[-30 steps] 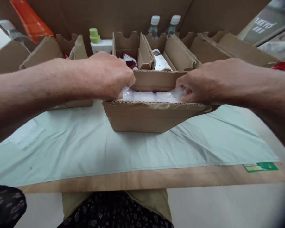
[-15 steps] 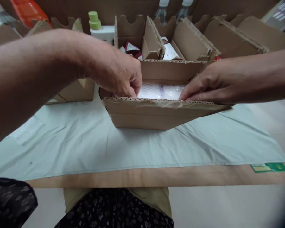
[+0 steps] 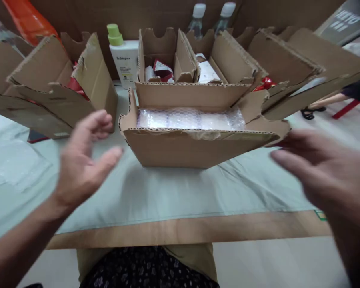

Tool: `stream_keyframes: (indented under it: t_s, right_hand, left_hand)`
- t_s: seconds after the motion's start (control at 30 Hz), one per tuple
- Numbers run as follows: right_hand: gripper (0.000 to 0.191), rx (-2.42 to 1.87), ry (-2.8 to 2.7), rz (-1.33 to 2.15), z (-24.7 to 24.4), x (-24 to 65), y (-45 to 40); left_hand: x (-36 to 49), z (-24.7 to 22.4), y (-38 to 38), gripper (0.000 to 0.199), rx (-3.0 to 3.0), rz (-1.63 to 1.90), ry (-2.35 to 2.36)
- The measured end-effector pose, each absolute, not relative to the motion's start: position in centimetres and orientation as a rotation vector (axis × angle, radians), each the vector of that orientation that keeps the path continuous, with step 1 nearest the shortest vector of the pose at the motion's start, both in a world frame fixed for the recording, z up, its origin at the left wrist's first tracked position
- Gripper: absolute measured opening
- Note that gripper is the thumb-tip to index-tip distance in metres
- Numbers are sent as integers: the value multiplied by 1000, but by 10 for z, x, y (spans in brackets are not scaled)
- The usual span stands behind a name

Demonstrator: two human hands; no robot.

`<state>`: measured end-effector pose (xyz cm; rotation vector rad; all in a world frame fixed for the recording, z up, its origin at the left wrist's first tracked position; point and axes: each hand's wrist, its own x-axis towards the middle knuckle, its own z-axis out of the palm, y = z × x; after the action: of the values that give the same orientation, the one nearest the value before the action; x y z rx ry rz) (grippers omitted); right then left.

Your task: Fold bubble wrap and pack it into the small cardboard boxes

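In the middle of the table stands an open-topped cardboard box (image 3: 174, 149). Inside it lies a bubble-wrapped package (image 3: 186, 119), below the rim and partly hidden by the front wall. To the box's left, my left hand (image 3: 85, 154) is held apart from it, thumb and fingers spread, with nothing in it. My right hand (image 3: 321, 168), smeared by motion, is at the box's right end with the thumb away from the fingers. Its fingertips are close to the box corner; whether they touch it I cannot tell.
More cardboard bins (image 3: 165, 44) line the back, some with red items inside. A white bottle with a green cap (image 3: 124, 60) stands between bins. Clear bottles (image 3: 196, 22) and an orange bottle (image 3: 33, 22) are behind. Clear plastic wrap (image 3: 15, 164) lies left on the pale cloth (image 3: 174, 196).
Both hands have come out of the box and moved apart, one to each side. The bubble-wrapped package stays inside the box, now in fuller view.
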<state>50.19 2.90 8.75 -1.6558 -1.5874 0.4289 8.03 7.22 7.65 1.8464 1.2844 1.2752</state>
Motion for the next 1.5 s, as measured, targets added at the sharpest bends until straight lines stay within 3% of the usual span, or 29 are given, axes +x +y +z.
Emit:
stream_keyframes:
  t_s: [0.07, 0.13, 0.3, 0.5, 0.6, 0.8, 1.03, 1.13, 1.33, 1.5]
  right_hand:
    - [76, -1627, -1609, 601, 70, 483, 39]
    - [78, -1589, -1622, 724, 58, 466, 51]
    - [68, -1513, -1578, 675, 51, 441, 49]
    - [43, -1456, -1709, 694, 57, 406, 8]
    - [48, -1392, -1738, 745, 63, 383, 12]
    - [42, -1323, -1704, 643, 57, 384, 10]
    - [39, -1235, -1728, 661, 46, 369, 0]
    - [47, -1104, -1773, 764, 44, 346, 35]
    - [82, -872, -1778, 885, 37, 308, 102]
    - [82, -845, -1693, 816, 23, 288, 126]
  left_hand:
    - [100, 54, 68, 76, 1822, 1128, 1236]
    - [122, 36, 72, 76, 1752, 1101, 1151]
    - [151, 24, 61, 68, 1634, 1218, 1120]
    - [110, 21, -11, 51, 1531, 1153, 1437]
    - [92, 24, -20, 44, 1454, 1237, 1535]
    - [97, 24, -22, 59, 1573, 1308, 1523]
    - [71, 19, -63, 44, 1764, 1119, 1703]
    - [63, 21, -70, 48, 1653, 1217, 1819]
    - [85, 14, -78, 71, 1517, 1513, 1756]
    - [110, 7, -85, 86, 1544, 1475, 1653]
